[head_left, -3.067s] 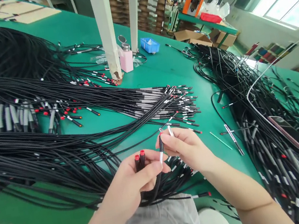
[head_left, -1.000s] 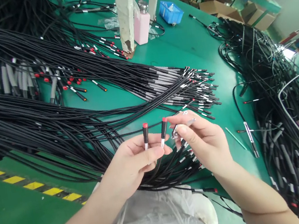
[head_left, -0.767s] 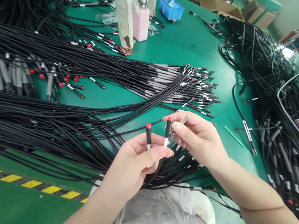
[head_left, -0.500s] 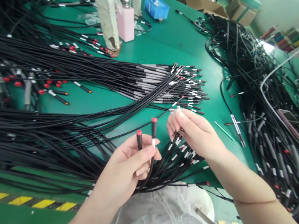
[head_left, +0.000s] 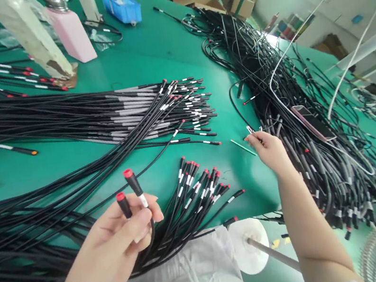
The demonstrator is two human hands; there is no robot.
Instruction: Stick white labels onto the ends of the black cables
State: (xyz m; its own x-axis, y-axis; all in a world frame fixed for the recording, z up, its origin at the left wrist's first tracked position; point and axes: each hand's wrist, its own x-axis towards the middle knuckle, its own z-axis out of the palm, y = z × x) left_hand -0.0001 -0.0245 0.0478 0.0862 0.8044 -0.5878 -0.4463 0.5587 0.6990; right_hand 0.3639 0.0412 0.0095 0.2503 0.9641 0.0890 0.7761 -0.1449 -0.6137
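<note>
My left hand [head_left: 124, 233] is closed around two black cables, their ends pointing up with the thumb pressed across them. One cable end [head_left: 133, 183] has a red cap and a white label; the other cable end [head_left: 122, 205] is red-capped too. My right hand [head_left: 264, 147] is at the left edge of the right-hand cable heap, fingers pinched together. Small white and clear bits and an orange tip stick out by its fingertips; what the fingers hold is mostly hidden. A thin pale green stick [head_left: 243, 147] lies on the table just left of that hand.
Red-capped cables [head_left: 198, 182] fan out between my hands. Behind them is a bundle with grey sleeves [head_left: 132, 111]. A large cable heap [head_left: 274, 97] with a phone [head_left: 315, 123] on it is at right. A pink bottle [head_left: 72, 33], white post [head_left: 30, 37] and blue bin [head_left: 121, 6] stand behind.
My right hand has moved away from the middle cables, rightward to the edge of the right-hand heap. My left hand still holds the two cables. The view has swung to the right.
</note>
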